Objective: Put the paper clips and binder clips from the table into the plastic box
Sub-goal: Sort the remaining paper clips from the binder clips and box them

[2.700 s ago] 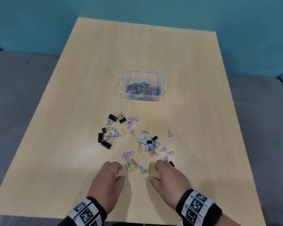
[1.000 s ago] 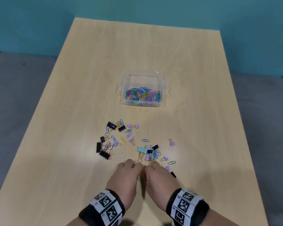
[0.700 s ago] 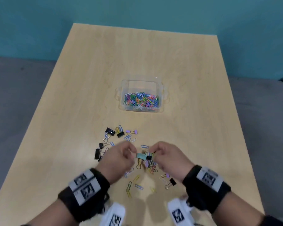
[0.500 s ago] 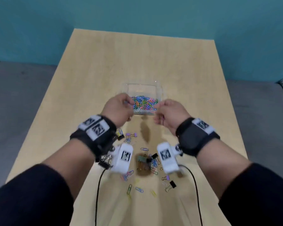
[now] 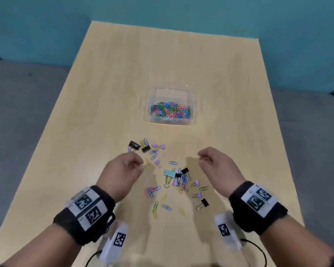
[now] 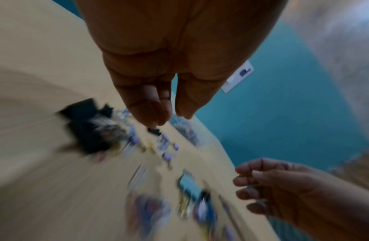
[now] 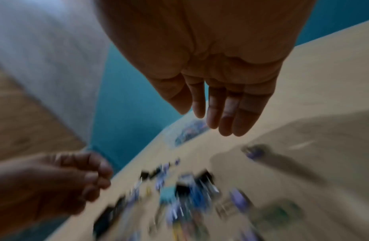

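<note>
A clear plastic box (image 5: 148,105) sits mid-table, and its floor is covered with colourful paper clips (image 5: 170,112). Nearer me, loose paper clips and binder clips (image 5: 179,182) lie scattered, among them a light blue binder clip (image 5: 169,173) and a black one (image 5: 134,145). My left hand (image 5: 140,163) hovers over the left part of the scatter with its fingers loosely curled. My right hand (image 5: 203,158) hovers just right of it, also loosely curled. Neither hand shows a clip in it. Both wrist views are blurred; the left hand (image 6: 171,114) and right hand (image 7: 210,117) hang relaxed.
The light wooden table (image 5: 123,74) reaches back to a teal wall. Grey upholstery (image 5: 27,112) flanks it on both sides. Bare wood lies around the box and left of the scatter. Wrist cameras and cables hang below my forearms.
Both hands gathered clips near the front edge, carried them over the box, and have come back down over the scatter. Fewer clips lie at the near side of the scatter.
</note>
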Demonstrator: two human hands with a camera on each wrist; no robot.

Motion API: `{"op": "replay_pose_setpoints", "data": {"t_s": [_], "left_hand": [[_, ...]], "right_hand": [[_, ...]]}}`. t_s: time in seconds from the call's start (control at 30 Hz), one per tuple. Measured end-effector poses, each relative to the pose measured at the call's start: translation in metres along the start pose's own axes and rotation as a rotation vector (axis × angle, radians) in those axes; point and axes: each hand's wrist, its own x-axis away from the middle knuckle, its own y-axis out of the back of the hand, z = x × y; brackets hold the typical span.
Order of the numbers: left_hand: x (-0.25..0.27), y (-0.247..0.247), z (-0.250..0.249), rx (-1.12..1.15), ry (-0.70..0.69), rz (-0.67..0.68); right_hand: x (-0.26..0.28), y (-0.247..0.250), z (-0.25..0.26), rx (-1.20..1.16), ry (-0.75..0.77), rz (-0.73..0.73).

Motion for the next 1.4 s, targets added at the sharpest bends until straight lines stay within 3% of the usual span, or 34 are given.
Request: {"op": "replay_pose_setpoints", "data": {"t_s": [0.17,0.3,0.6,0.83,0.9,1.07,1.2,1.3,1.4], "left_hand": [[0.050,-0.031,0.041,-0.311,-0.074,-0.001],[0.059,-0.047,0.045,-0.387,-0.157,0.023],[0.045,-0.054,0.033,-0.505,-0.182,-0.019],[0.043,-0.058,0.034,-0.475,-0.101,-0.033],[0.042,-0.060,0.034,-0.498,-0.168,-0.047],[0.049,-0.069,0.046,-0.772,-0.429,-0.033],[0.058,-0.071,0.054,-0.855,-0.475,0.063],[0.069,-0.071,0.060,-0.814,-0.510,0.110],[0.077,-0.068,0.067,-0.742,-0.499,0.070]], "right_hand": [[0.054,-0.038,-0.040,0.390,0.106,-0.004],[0.072,-0.052,-0.051,0.471,0.068,-0.020],[0.076,-0.056,-0.070,0.673,0.180,-0.006],[0.075,-0.045,-0.079,0.608,0.051,-0.131],[0.080,-0.045,-0.074,0.606,0.100,-0.131],[0.104,-0.073,-0.054,0.667,0.406,0.025],[0.112,-0.092,-0.045,0.758,0.320,0.107],[0.115,-0.097,-0.042,0.769,0.353,0.136],[0.115,-0.093,-0.042,0.734,0.313,0.103]]}}
